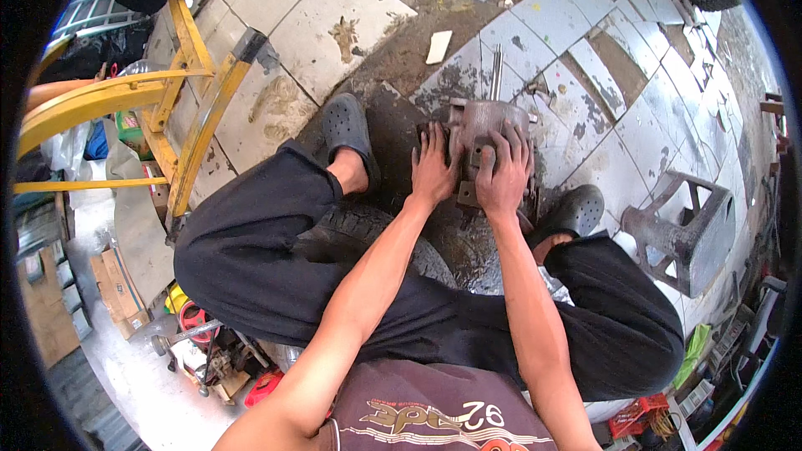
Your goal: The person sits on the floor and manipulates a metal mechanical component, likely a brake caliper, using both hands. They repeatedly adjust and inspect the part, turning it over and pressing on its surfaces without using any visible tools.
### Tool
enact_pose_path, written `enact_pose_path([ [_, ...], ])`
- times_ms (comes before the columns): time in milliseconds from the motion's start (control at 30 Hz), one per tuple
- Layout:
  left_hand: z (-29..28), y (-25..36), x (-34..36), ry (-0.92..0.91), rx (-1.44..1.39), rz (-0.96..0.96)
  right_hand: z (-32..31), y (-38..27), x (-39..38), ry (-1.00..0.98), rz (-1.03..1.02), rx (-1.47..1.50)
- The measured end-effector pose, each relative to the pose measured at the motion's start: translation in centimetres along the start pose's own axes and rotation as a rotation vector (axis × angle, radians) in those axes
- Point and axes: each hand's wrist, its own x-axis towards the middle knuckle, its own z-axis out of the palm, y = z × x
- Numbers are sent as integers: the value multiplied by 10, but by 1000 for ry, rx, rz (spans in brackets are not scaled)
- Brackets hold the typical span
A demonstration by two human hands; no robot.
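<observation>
A heavy grey-brown cast-metal gearbox (pixel 478 117) stands on the floor between my feet, with a thin shiny shaft (pixel 497 73) pointing away from me. My left hand (pixel 434 165) clasps its left side, fingers stretched forward along the metal and over a dark part at that edge. On the upper right of the casing, my right hand (pixel 504 171) grips with its fingers bent over the top. Dark grime covers the fingers of both hands. The undersides of my fingers and the bottom of the gearbox are hidden.
Dark wet grime coats the floor around the gearbox, and a tyre (pixel 368 234) lies under my legs. To the right stands a grey plastic stool (pixel 689 234). A yellow metal frame (pixel 180 108) is at the left. Broken tiles (pixel 597 75) lie further off.
</observation>
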Motion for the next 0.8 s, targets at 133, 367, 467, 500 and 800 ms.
enact_pose_path([
  [133,-19,2,15,-32,180,46,1,2,2,12,-7,-3],
  [367,-21,-7,1,-14,243,166,0,2,6,-7,-3,-47],
  [467,-36,-13,19,-25,437,292,2,1,0,-20,-5,-32],
  [500,-36,-16,18,-25,454,327,2,3,1,-17,-4,-31],
  [800,-52,-15,27,-108,517,425,3,5,1,4,-22,16],
])
